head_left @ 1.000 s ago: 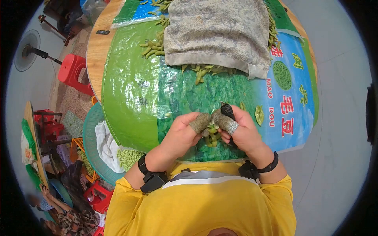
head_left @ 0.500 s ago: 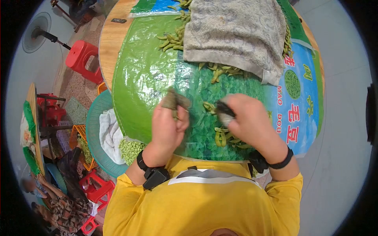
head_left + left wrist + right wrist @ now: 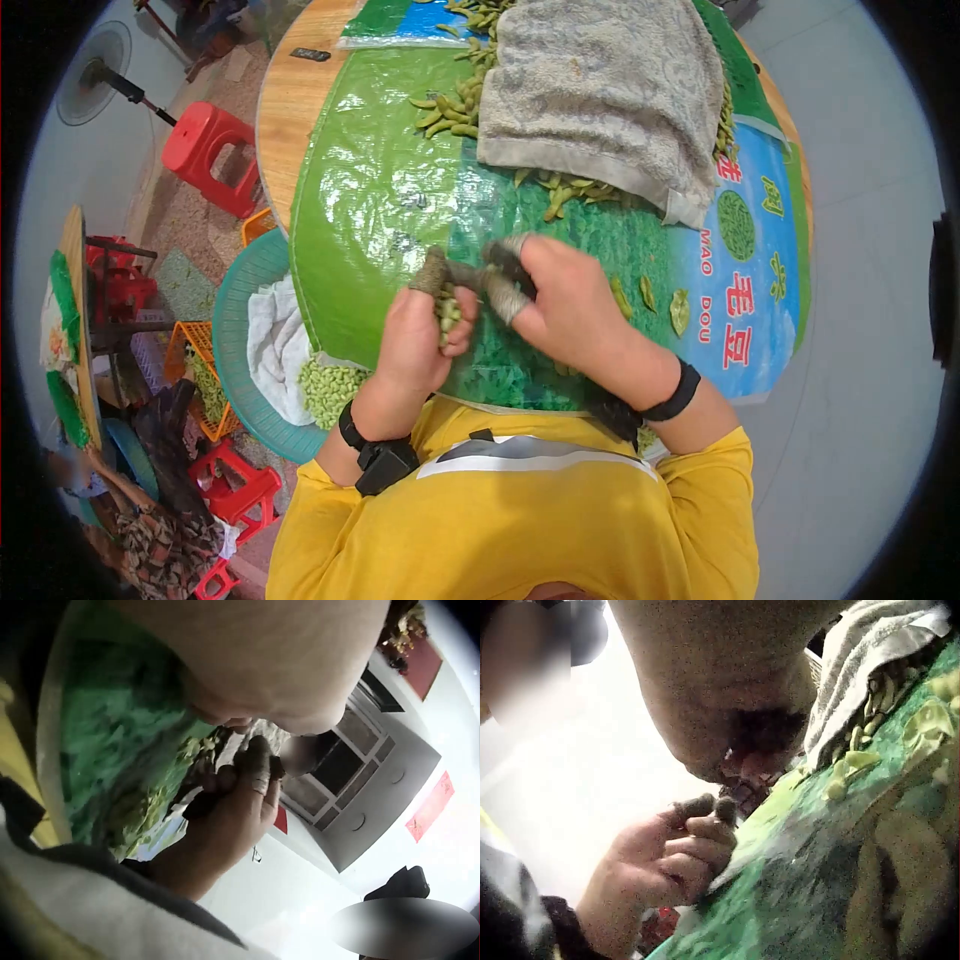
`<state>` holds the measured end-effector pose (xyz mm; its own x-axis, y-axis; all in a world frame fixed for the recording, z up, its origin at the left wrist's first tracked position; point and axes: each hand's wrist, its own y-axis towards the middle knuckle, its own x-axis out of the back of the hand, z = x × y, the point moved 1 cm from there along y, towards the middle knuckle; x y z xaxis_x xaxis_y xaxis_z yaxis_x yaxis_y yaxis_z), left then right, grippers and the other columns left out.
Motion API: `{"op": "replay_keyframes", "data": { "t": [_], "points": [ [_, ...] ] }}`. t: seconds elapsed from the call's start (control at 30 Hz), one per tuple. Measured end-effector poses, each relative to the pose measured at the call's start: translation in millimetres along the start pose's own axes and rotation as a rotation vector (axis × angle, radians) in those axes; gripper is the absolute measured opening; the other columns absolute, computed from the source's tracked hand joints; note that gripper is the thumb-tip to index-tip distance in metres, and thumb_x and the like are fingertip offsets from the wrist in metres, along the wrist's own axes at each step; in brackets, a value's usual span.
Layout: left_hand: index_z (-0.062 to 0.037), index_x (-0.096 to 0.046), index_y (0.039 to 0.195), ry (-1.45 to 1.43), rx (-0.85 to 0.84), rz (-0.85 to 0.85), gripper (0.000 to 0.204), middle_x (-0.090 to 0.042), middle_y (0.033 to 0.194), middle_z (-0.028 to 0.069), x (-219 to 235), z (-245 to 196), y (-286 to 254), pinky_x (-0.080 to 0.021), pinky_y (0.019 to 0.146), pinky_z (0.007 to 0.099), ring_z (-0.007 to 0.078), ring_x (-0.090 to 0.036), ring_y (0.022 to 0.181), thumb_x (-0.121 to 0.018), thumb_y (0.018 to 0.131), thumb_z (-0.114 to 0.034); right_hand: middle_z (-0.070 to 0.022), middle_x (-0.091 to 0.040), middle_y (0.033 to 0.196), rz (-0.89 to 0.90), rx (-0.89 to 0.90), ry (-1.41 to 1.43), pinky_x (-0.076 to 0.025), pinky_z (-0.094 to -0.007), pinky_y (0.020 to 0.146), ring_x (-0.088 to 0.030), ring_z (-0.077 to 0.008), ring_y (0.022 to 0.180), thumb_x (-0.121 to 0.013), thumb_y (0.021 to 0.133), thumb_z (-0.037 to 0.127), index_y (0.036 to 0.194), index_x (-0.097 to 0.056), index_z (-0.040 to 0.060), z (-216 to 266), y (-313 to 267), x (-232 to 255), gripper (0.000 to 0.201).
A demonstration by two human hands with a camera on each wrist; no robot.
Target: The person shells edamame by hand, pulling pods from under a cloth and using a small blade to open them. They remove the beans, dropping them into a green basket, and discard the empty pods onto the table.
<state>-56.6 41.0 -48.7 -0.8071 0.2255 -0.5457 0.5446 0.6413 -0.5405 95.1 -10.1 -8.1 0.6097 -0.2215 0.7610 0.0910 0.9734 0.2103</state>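
Note:
In the head view the left hand (image 3: 415,335) has its fingers curled round several shelled beans (image 3: 447,318); its thumb and a fingertip are wrapped in grey-brown covering. Close to its right is the right hand (image 3: 575,305), fingers bent and wrapped in black and light tape. Its fingertips meet or nearly meet the left hand's; blur hides whether anything lies between them. The left wrist view shows the right hand (image 3: 232,825) from the side, and the right wrist view shows the left hand (image 3: 667,859) above the green printed sheet (image 3: 780,885).
A grey towel (image 3: 600,90) covers a heap of green pods (image 3: 455,112) at the back of the table. Loose pods (image 3: 680,312) lie right of the hands. At the left, a teal basin (image 3: 235,350) holds a white cloth (image 3: 272,350) and shelled beans (image 3: 330,388). Red stools stand beyond.
The hands parted from the middle, the left going leftward, and the right hand reached toward loose pods. Since then the right hand has moved left to the left hand's fingertips.

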Motion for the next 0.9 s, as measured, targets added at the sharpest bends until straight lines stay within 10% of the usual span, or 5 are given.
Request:
{"op": "replay_keyframes", "data": {
  "t": [0.17, 0.33, 0.47, 0.6, 0.9],
  "points": [
    [-0.0062, -0.054, 0.084, -0.234, 0.374, 0.284, 0.040, -0.051, 0.061, 0.0025, -9.6, 8.8, 9.1, -0.021, 0.034, 0.0190, 0.0067, -0.033, 0.040, -0.043, 0.093, -0.044, -0.0147, -0.060, 0.081, -0.051, 0.053, 0.164, -0.048, -0.0376, 0.063, -0.060, -0.0328, 0.074, -0.066, 0.076, 0.016, 0.094, -0.060, 0.0046, -5.9, -13.8, 7.0, 0.023],
    [-0.0042, -0.054, 0.080, -0.206, 0.231, 0.250, 0.037, -0.049, 0.063, 0.0004, -9.6, 4.7, 13.2, -0.020, 0.033, 0.0169, 0.0045, -0.030, 0.041, -0.041, 0.095, -0.036, -0.0153, -0.057, 0.075, -0.102, -0.089, -0.159, -0.049, -0.0412, 0.063, -0.060, -0.0339, 0.075, -0.063, 0.077, 0.015, 0.088, -0.061, 0.0043, -33.4, -16.8, 1.8, 0.016],
    [-0.0039, -0.053, 0.084, -0.242, 0.234, 0.227, 0.032, -0.048, 0.063, 0.0007, -7.6, 4.7, 15.1, -0.020, 0.033, 0.0170, 0.0047, -0.030, 0.041, -0.042, 0.095, -0.032, -0.0151, -0.056, 0.085, 0.477, -0.162, -0.056, -0.050, -0.0420, 0.064, -0.059, -0.0350, 0.075, -0.063, 0.076, 0.018, 0.094, -0.061, 0.0069, -22.2, -25.6, 19.2, 0.021],
    [-0.0031, -0.053, 0.089, -0.209, 0.220, 0.236, 0.026, -0.050, 0.064, 0.0024, -12.1, 3.7, 13.8, -0.021, 0.033, 0.0164, 0.0047, -0.031, 0.042, -0.046, 0.093, -0.027, -0.0142, -0.056, 0.086, 0.020, 0.003, -0.230, -0.050, -0.0419, 0.061, -0.059, -0.0352, 0.069, -0.061, 0.072, 0.012, 0.092, -0.061, 0.0073, -40.3, -1.7, 26.9, 0.021],
    [-0.0023, -0.054, 0.097, -0.175, 0.208, 0.216, 0.021, -0.052, 0.066, 0.0032, -17.5, 1.7, 6.6, -0.024, 0.036, 0.0170, 0.0052, -0.035, 0.046, -0.048, 0.092, -0.021, -0.0090, -0.058, 0.078, -0.092, 0.126, -0.248, -0.048, -0.0372, 0.054, -0.060, -0.0262, 0.064, -0.063, 0.070, 0.007, 0.092, -0.062, 0.0051, -61.5, 10.1, 30.7, 0.023]
  ]
}}
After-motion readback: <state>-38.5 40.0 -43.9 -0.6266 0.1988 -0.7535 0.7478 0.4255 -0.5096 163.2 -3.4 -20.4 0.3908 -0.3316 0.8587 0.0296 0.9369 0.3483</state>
